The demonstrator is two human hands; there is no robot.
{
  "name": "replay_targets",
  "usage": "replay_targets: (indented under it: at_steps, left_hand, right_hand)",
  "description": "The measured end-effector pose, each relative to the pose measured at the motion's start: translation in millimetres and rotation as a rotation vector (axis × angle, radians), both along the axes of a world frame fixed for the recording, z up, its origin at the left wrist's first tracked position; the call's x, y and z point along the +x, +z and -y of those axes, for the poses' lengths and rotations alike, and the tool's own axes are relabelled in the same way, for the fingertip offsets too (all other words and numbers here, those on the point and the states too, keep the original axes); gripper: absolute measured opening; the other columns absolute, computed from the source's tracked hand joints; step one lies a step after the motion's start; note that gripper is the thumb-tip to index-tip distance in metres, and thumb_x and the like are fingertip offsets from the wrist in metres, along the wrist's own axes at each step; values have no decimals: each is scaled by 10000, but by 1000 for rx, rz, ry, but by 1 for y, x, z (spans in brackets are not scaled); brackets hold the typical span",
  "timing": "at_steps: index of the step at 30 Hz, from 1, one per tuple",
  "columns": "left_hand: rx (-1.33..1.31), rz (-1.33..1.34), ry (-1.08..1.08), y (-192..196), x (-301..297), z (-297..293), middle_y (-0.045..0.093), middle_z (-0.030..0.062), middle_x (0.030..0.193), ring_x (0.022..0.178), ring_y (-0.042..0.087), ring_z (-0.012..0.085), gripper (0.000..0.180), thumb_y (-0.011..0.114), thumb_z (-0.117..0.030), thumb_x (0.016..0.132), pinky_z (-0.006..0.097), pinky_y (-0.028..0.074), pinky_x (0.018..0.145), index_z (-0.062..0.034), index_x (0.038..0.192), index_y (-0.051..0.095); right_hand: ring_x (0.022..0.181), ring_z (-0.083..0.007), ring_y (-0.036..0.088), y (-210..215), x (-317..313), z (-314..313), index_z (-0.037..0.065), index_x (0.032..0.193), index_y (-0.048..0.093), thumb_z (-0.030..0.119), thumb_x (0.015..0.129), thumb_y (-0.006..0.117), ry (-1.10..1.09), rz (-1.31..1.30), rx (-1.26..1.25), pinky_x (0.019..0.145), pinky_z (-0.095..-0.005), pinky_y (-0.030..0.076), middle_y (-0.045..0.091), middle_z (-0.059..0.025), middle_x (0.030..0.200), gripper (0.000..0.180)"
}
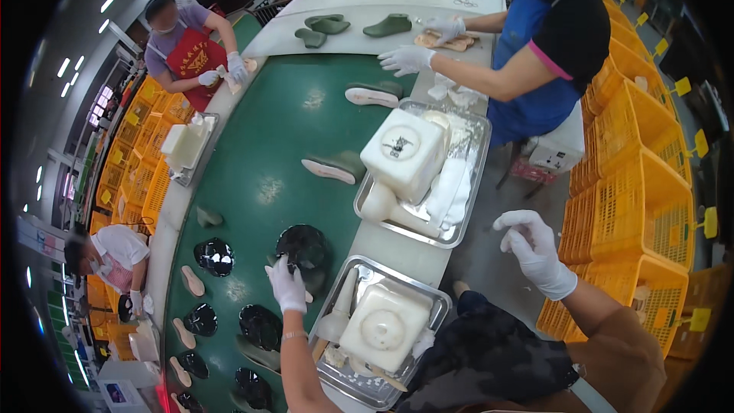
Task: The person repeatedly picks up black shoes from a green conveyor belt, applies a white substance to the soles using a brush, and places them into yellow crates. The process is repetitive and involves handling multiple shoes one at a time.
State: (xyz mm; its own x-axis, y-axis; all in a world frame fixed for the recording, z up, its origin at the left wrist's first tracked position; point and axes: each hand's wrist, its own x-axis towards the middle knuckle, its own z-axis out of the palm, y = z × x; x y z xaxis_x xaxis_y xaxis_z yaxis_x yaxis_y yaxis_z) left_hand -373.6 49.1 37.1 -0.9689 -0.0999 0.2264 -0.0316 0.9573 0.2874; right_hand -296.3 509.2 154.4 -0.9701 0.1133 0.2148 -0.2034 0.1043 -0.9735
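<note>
In a white glove, my left hand (287, 286) reaches over the green belt, its fingers closed at the lower edge of a glossy black rounded piece (303, 247). A pale insole end shows beside that hand. My right hand (537, 252), also gloved, is raised off to the right of the table, its fingers curved and apart with nothing in them. Close to my left forearm is a metal tray (440, 308) bearing a white square container (384, 327) and a long-handled pale brush or scoop (336, 320), its exact kind unclear.
More glossy black pieces (260, 326) and pale insoles (193, 281) lie along the green belt (252, 138). Green shoes (388, 25) rest at the far end. A second metal tray (476, 183) holds another white container (403, 154). Co-workers (535, 53) flank the belt; orange crates (642, 214) stack at right.
</note>
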Motion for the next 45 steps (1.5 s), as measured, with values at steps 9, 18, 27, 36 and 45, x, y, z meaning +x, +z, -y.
replay_targets:
  at_steps: [9,18,27,36,45]
  left_hand:
    - [162,129,892,-78,382,47,407,260,1228,1126,396,378,527,538,-177,813,431,290,967,57,1245,347]
    - [46,561,1049,-108,423,-65,208,323,1321,1206,155,512,739,527,-366,802,561,132,993,41,1322,194]
    - [217,416,1012,-109,430,-67,72,369,1336,1235,26,526,842,578,-364,758,564,54,1013,6,1351,109]
    - [520,-46,823,-79,552,-214,480,197,1192,1115,444,329,467,527,-255,808,380,342,944,-13,1196,435]
    - [1165,683,1804,-97,873,-631,546,215,1075,1041,493,367,408,498,-316,798,411,396,879,-22,1082,501]
  right_hand:
    - [771,-247,575,47,-34,82,96,965,548,157,804,535,779,-178,338,689,-317,467,575,-95,874,173]
    - [1119,-275,381,-30,27,216,127,1080,505,375,714,596,1126,-738,925,912,-413,326,426,-78,1185,451]
    - [1136,-305,372,-48,33,218,103,896,605,330,764,512,1008,-919,912,936,-464,278,448,-112,1155,278]
    - [1032,-354,430,-28,74,237,-13,1096,475,102,663,550,933,-1041,960,905,-414,343,486,-191,1063,453]
    - [884,-276,526,-68,360,183,15,906,545,-22,716,534,1564,-763,396,837,-331,401,553,-132,910,193]
